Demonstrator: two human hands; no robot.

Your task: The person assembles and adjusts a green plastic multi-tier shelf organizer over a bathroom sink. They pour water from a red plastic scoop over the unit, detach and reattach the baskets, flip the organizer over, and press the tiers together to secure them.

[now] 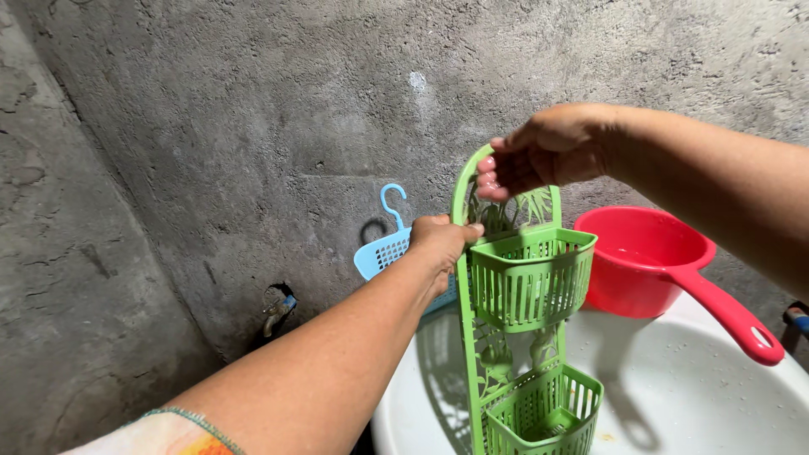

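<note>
Thing in hand: a tall green plastic hanging rack (506,329) with two slotted baskets, one above the other, and a flat backboard with an arched top.
Where it is: I hold it upright over the near left edge of the white round plastic basin (716,396), in front of the rough grey concrete wall (253,126).
Left hand (440,244): closed around the left side rail of the backboard, just beside the upper basket.
Right hand (539,156): fingers loosely bent, half open, resting at the arched top; I cannot tell if it really grips.
How it handles: I judge it light and a little flexible; thin slots may crack, wet plastic may slip.
Where to hold: the side rail and arch, not the basket walls.
Nearby: red plastic dipper with long handle (653,265) on the far edge of the basin; light blue plastic hanging basket with hook (383,248) behind my left hand.
</note>
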